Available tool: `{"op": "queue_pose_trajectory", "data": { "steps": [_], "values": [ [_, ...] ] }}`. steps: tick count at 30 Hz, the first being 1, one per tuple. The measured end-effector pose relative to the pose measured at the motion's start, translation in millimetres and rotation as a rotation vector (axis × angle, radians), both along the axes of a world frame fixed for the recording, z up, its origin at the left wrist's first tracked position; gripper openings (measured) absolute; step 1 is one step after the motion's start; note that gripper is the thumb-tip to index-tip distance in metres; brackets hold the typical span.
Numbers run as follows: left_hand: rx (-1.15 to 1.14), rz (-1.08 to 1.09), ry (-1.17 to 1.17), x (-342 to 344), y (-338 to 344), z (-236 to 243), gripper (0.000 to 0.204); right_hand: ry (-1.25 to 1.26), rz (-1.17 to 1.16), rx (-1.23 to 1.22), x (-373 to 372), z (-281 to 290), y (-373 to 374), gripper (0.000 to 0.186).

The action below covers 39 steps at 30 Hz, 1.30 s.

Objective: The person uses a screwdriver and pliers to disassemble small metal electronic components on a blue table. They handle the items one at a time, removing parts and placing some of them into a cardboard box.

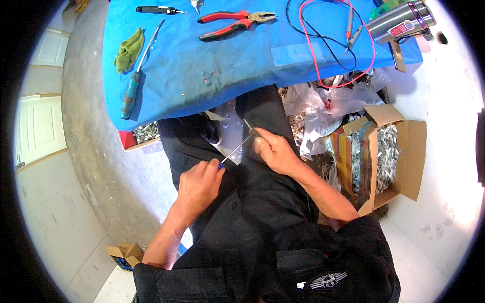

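In my lap, my left hand (200, 184) is closed around the blue handle of a screwdriver (234, 153). Its thin metal shaft slants up and right to the fingertips of my right hand (277, 152). Thumb and forefinger of that hand pinch a small, slim metal piece (247, 124), which the shaft's tip meets. My fingers partly cover the piece, and its exact kind is too small to make out. Both hands are over my black trousers, just in front of the blue-covered table (242, 68).
On the table lie red-and-black pliers (224, 17), a teal-handled screwdriver (131, 96), a green cloth (129, 50), a black pen-shaped tool (155, 9), red and black test leads (374, 46) and a steel mug (399, 24). An open cardboard box (413, 151) of metal pieces stands at right.
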<state>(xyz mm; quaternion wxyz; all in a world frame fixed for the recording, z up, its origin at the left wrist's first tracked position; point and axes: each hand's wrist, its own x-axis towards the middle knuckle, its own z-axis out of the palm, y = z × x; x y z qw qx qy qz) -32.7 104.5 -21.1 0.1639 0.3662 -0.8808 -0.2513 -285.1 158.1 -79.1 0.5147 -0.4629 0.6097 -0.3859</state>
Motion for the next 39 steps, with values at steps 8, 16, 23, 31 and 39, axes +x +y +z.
{"op": "queue_pose_trajectory", "data": {
  "steps": [8,16,23,31,39],
  "values": [
    [1.689,0.524,0.349,14,-19,-9,0.032,-0.002,0.071,-0.021,-5,3,0,0.037],
    [0.672,0.35,0.161,-3,-10,5,0.026,0.003,-0.005,-0.045,0,0,1,0.039],
    [0.019,0.071,-0.026,-5,-3,15,0.018,0.001,-0.016,-0.012,1,-6,2,0.038],
    [1.309,0.585,0.296,7,-23,-6,0.023,0.038,0.015,-0.041,3,-3,2,0.038],
    [0.784,0.315,0.144,2,-15,11,0.025,-0.03,-0.013,-0.008,2,-6,3,0.038]
  ]
}}
